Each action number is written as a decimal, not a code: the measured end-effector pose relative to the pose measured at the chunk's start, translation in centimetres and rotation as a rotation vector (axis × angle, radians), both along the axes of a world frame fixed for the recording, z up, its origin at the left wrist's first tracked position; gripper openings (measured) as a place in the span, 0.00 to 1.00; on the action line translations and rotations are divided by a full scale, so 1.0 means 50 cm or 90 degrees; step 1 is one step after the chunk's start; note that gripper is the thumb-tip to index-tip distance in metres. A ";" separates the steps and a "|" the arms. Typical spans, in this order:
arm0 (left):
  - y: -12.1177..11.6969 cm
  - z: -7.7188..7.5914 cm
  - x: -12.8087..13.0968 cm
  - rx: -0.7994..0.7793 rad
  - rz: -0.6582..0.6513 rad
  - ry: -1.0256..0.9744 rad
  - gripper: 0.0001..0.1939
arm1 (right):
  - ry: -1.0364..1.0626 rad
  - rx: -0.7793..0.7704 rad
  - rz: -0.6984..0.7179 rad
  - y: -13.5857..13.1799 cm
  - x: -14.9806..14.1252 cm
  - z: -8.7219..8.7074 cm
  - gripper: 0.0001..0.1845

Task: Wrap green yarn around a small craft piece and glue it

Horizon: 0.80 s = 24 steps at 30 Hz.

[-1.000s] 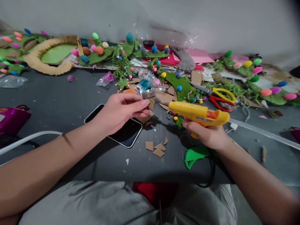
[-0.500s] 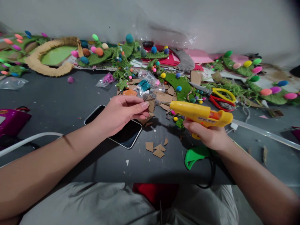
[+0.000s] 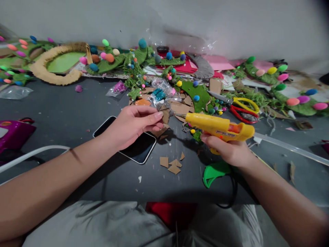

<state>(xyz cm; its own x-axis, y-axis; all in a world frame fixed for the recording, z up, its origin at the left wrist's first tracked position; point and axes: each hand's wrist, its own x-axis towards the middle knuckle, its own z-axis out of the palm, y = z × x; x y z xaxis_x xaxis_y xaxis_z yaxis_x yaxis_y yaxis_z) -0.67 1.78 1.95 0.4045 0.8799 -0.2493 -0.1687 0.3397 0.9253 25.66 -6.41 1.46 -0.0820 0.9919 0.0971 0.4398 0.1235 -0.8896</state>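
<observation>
Between the thumb and fingers of my left hand [image 3: 140, 121] is a small brown cardboard piece [image 3: 166, 115] with grey yarn or cord at its far end. My right hand [image 3: 227, 147] grips a yellow hot glue gun [image 3: 209, 122], a clear glue stick [image 3: 290, 146] poking out of its back. The metal nozzle [image 3: 180, 115] points left and is at the cardboard piece's yarn end; whether it touches I cannot tell. Under my left wrist lies a phone [image 3: 140, 147] with a dark screen. Several cardboard scraps [image 3: 174, 166] lie below my hands.
Scissors [image 3: 244, 109] with yellow and red handles lie beyond the glue gun. A green plastic object [image 3: 214, 172] and a black cable sit near the front edge. Green felt pieces with coloured balls, a tan ring-shaped form [image 3: 42, 73] and plastic bags line the back.
Both hands stay almost where they were, still holding the cardboard piece and glue gun. The view shifts slightly; the glue gun's nozzle sits marginally lower.
</observation>
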 end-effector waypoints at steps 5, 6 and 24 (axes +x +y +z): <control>-0.001 0.002 0.000 0.000 0.009 0.005 0.04 | 0.001 0.010 0.002 0.001 0.000 0.000 0.10; -0.001 0.003 0.000 -0.001 0.010 0.003 0.04 | -0.002 0.010 0.001 0.001 0.001 -0.001 0.10; -0.008 0.001 0.002 0.017 -0.003 0.031 0.07 | -0.052 -0.015 0.019 0.000 0.018 -0.013 0.11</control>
<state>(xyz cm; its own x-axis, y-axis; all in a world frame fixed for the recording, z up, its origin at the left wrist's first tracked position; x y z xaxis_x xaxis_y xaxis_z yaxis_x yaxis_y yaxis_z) -0.60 1.39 2.01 0.3959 0.8850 -0.2450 -0.1217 0.3150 0.9413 26.58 -6.42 0.83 -0.1180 0.9909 0.0655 0.5075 0.1169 -0.8537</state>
